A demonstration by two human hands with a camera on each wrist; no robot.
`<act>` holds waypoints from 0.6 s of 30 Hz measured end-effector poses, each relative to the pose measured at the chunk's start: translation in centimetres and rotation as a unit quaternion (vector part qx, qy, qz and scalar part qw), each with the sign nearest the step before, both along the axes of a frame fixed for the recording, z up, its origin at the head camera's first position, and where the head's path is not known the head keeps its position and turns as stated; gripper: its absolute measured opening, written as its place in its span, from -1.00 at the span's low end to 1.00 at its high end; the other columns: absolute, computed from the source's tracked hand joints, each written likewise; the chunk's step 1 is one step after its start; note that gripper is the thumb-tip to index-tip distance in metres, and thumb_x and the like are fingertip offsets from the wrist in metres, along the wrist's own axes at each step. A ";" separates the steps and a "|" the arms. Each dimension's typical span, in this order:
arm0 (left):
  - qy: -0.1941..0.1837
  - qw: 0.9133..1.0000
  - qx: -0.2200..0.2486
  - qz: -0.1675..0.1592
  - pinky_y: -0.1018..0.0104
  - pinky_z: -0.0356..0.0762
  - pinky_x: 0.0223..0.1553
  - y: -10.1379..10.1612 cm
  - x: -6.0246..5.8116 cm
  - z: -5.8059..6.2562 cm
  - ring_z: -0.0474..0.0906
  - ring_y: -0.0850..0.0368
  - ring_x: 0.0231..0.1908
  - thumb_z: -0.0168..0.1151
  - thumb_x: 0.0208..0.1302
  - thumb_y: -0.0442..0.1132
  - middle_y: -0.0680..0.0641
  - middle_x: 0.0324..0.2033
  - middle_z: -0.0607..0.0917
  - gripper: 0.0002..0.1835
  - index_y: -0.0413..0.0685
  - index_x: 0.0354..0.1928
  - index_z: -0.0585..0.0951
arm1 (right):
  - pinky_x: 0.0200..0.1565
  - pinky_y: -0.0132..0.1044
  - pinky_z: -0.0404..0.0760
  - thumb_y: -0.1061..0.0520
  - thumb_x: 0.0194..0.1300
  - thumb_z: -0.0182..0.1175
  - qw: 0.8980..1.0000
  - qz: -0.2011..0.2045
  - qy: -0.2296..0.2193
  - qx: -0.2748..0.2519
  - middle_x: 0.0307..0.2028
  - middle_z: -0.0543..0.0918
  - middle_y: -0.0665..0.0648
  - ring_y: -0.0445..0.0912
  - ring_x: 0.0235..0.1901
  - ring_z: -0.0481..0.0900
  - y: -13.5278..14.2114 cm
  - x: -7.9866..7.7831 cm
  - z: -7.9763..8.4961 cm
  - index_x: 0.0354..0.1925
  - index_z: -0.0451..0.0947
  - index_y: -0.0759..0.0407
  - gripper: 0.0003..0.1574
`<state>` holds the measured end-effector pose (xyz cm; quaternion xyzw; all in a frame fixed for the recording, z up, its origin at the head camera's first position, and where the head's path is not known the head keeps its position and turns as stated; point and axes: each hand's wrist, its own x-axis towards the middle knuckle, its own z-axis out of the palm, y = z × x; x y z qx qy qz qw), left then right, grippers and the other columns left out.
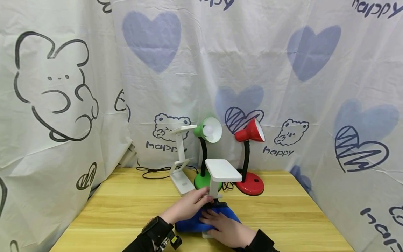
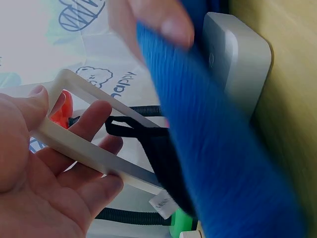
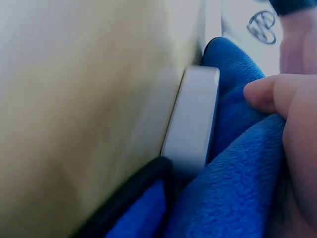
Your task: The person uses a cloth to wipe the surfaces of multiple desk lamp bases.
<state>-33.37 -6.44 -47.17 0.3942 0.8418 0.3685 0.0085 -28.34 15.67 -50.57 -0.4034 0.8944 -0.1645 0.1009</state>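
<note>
A white folding desk lamp (image 1: 223,169) stands near the front of the table, its flat head uppermost. My left hand (image 1: 188,205) holds the lamp's open lower frame (image 2: 101,157), thumb on one side and fingers reaching through. Over the base lies a blue towel (image 1: 190,224) with dark edging, a black hanging loop (image 2: 130,127) and a small white tag. My right hand (image 1: 227,229) presses the towel down with fingers spread and fairly straight. One end of the white base (image 3: 194,115) sticks out from under the towel; the rest is covered.
Behind stand another white folding lamp (image 1: 180,148), a green lamp (image 1: 204,179) with a black neck, and a red lamp (image 1: 250,183). Black cables (image 1: 154,170) lie at the back left. A printed white curtain (image 1: 201,70) hangs behind the wooden table (image 1: 126,210).
</note>
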 end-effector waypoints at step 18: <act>-0.009 1.000 0.006 0.002 0.25 0.55 0.09 0.1 0.0 -0.1 0.59 0.37 0.03 -0.21 0.54 0.15 0.24 -0.01 0.68 -0.63 0.36 0.25 0.40 | 0.37 0.00 0.30 -0.20 0.58 -0.27 0.999 0.050 -0.019 0.009 0.48 0.21 0.06 0.03 0.49 0.12 0.9 1.8 -0.2 0.48 0.19 -0.11 -0.38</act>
